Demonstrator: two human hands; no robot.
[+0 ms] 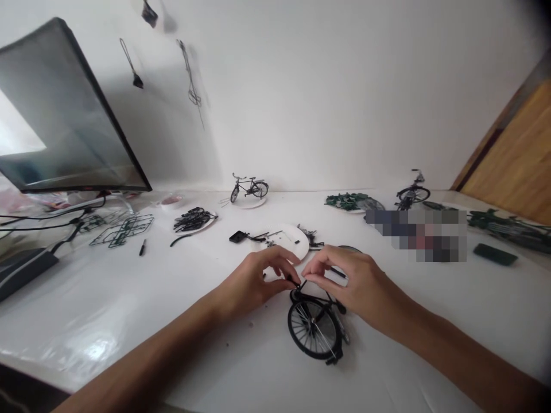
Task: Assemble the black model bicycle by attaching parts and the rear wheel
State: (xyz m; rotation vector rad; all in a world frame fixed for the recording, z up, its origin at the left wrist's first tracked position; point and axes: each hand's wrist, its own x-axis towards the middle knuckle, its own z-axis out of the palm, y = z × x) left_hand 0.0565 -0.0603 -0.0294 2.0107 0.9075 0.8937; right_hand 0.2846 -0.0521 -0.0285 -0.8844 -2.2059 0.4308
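Two hands pinch a small black model bicycle (316,321) on the white desk (107,327).

Far beyond the grip, to the left, stands a big curved monitor (64,109). Also beyond it are a second model bicycle (249,188), a white plate (202,228) with black parts on it, and green plastic sprues (123,232). The left hand (253,281) and the right hand (353,281) are pressed together at the fingertips, and they pinch the top of the model. Its spoked wheel (312,330) lies just below the grip.
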